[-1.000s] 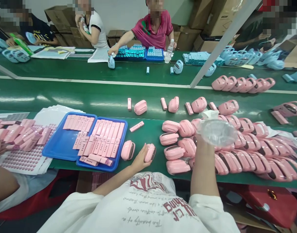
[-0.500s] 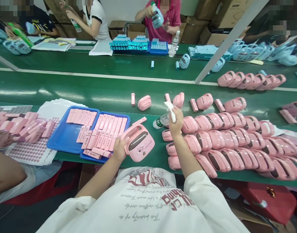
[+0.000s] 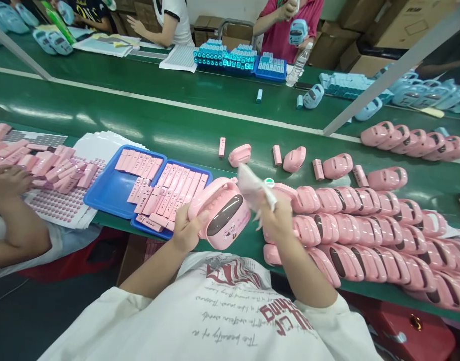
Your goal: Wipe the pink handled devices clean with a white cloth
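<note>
My left hand is closed around the handle side of a glossy pink plastic case. The case has a carry handle on top, a dark oval window and a small printed picture on its front, and it is held tilted above the bench edge. Pinched in my right hand is a crumpled white cloth or tissue, blurred by motion, close to the right side of the case. Behind that hand a bottle's green-and-white end shows; the rest of it is hidden.
Blue trays with pink blocks stand left of me. Rows of pink cases fill the right. More cases and blocks lie on the green belt. A neighbour's hand is at far left; people handle blue cases opposite.
My right hand has brought the white cloth left and down from near the bottle to beside the case. The held case has tilted a little. The camera view has shifted.
</note>
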`<control>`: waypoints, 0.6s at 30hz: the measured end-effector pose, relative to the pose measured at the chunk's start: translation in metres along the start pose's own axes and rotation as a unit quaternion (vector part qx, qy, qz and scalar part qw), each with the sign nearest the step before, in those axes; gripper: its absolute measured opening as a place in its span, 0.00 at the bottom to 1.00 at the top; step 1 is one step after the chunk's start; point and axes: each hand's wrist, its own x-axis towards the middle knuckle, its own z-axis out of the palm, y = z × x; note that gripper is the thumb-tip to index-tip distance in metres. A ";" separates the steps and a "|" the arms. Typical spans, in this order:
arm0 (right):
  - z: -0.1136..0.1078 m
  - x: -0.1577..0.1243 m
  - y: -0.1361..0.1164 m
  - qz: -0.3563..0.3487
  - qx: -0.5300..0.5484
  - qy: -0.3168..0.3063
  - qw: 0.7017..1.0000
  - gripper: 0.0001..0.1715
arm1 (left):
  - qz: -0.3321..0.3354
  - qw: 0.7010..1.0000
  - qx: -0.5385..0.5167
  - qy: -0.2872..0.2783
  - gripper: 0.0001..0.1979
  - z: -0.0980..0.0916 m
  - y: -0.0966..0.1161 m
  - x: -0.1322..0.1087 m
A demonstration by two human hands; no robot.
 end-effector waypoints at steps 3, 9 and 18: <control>0.019 -0.028 -0.027 -0.183 0.009 -0.056 0.981 0.26 | -0.003 0.999 0.021 0.035 0.13 -0.003 -0.010 -0.001; 0.026 -0.032 -0.018 -0.244 -0.006 -0.054 0.968 0.28 | 0.003 0.999 -0.016 0.040 0.13 -0.005 -0.010 -0.002; 0.021 -0.030 -0.020 -0.324 -0.009 0.008 0.946 0.27 | -0.012 1.000 -0.014 -0.008 0.18 0.004 -0.015 -0.001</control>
